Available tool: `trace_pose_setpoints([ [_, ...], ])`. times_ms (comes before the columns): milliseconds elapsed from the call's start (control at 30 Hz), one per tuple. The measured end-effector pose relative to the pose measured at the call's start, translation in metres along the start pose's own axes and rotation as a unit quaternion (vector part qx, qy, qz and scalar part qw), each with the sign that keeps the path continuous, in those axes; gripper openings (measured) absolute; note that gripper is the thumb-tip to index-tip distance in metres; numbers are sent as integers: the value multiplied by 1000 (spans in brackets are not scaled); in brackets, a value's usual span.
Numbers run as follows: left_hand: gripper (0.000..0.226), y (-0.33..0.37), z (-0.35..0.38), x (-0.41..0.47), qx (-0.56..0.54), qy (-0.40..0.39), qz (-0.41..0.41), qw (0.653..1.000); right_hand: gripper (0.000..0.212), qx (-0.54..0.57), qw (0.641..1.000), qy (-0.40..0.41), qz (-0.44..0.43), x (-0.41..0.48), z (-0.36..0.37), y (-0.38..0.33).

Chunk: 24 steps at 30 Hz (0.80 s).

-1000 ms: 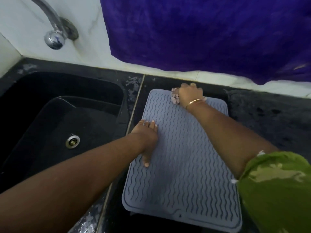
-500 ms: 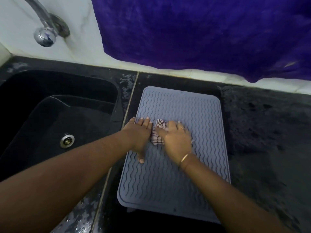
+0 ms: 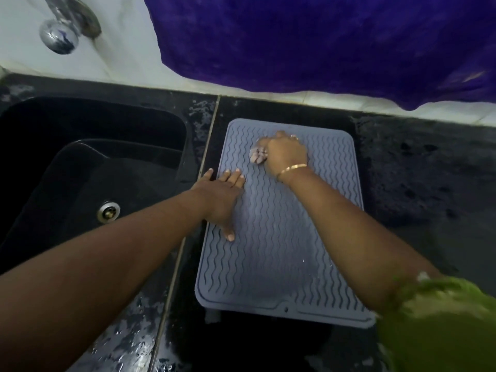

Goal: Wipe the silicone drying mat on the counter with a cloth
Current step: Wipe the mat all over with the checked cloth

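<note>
I see the mat (image 3: 281,251) lying flat on the dark tabletop (image 3: 416,183), just right of the sink (image 3: 80,157), with its long side running away from me toward the wall under the purple towel (image 3: 322,44). My left hand (image 3: 222,194) is laid flat with the fingers straight, pressing on the mat's left edge, and a finger or two reach over onto the strip beside the sink. My right hand (image 3: 285,154) is curled around the small bunched cloth (image 3: 257,156) on the far part of the mat, and a wad of it pokes out on the left of the fist. I judge the mat to be thin, light and floppy, soft rubber with wavy ridges. The tabletop near the sink shines wet, so the mat will likely skate or ruck up under a sideways push. I would pin it with a flat palm near an edge, as the left hand does, rather than pinch it. If lifted by a corner it should droop and fold. The cloth looks soft and limp, best held wadded under the palm. I expect the ridges to drag on it, so strokes along the grooves should run easier than strokes across them. A few bright drops sit on the near right part of the mat.
</note>
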<state>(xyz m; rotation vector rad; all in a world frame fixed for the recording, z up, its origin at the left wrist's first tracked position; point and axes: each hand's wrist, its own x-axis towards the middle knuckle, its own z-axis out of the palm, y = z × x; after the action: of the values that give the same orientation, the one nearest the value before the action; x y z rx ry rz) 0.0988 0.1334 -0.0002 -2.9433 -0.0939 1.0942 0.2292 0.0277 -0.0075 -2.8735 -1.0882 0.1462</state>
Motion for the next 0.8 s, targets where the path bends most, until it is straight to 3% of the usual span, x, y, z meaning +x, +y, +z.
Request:
trace_pose_setpoints([
  [100,140,-2,2,1,2,6,0,1000,40,12,997,-35,-61,-66,6,-15],
  [267,143,-1,2,1,12,8,-7,1000,48,51,993,9,-106,-158,26,-26],
  [433,133,11,5,-2,13,31,-3,999,36,5,992,60,-108,-124,35,-15],
  [500,122,13,10,-8,14,37,9,999,26,-2,996,73,-43,-83,25,-5],
  [600,106,11,16,-16,-2,37,18,999,32,12,999,12,40,-33,3,11],
  [700,103,6,16,-17,-3,25,18,1000,36,17,999,-23,23,-37,-2,6],
  [800,104,7,15,-17,12,19,11,1000,43,15,997,-58,-48,-85,11,-18],
])
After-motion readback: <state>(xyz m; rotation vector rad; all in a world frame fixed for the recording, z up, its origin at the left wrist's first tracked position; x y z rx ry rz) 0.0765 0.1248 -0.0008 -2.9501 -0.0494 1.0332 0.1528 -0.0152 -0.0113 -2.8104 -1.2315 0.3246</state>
